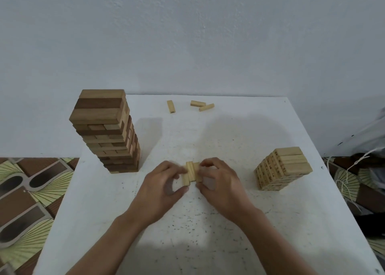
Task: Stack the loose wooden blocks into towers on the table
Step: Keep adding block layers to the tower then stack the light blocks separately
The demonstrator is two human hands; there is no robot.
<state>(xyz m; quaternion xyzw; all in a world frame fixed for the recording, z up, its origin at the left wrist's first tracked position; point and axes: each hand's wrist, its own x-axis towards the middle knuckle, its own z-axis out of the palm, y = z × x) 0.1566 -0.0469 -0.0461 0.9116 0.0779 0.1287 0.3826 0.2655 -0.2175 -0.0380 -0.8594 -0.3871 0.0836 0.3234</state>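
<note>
Row of pale wooden blocks (190, 173) mid-table, pinched from both sides by my left hand (160, 188) and right hand (218, 183). Tall two-tone block tower (106, 133) left, short pale numbered tower (283, 168) right, three loose pale blocks (170, 106) near far edge. White speckled table (229, 233) open in front of me, pale wall (187, 35) behind

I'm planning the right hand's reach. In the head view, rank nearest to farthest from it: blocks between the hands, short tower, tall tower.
1. blocks between the hands: touched by the right hand, at centre.
2. short tower: on the right.
3. tall tower: on the left, past the left hand.
</note>
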